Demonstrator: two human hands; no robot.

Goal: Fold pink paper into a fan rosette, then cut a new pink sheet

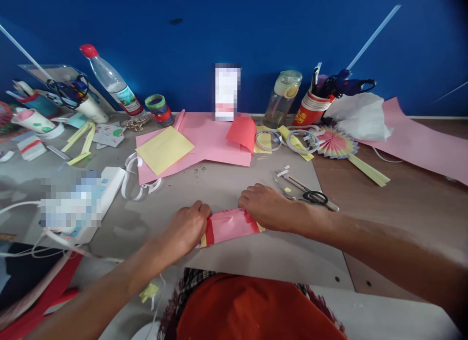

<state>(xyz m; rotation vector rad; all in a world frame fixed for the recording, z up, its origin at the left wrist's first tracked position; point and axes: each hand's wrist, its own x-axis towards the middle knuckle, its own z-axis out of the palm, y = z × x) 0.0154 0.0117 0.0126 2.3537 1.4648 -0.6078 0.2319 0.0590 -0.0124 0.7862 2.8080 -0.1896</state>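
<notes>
We find the pink paper piece [231,228] at the desk's [296,262] near side, left hand [192,222] and right hand [260,203] pinching opposite ends. We judge it light, flexible, easily creased; we advise gripping its red-banded ends.

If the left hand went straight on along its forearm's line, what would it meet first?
Most likely the right hand, at the other end of the pink strip: the left hand points forward and rightward. Depth is unclear, so it might just clear those fingers.
</notes>
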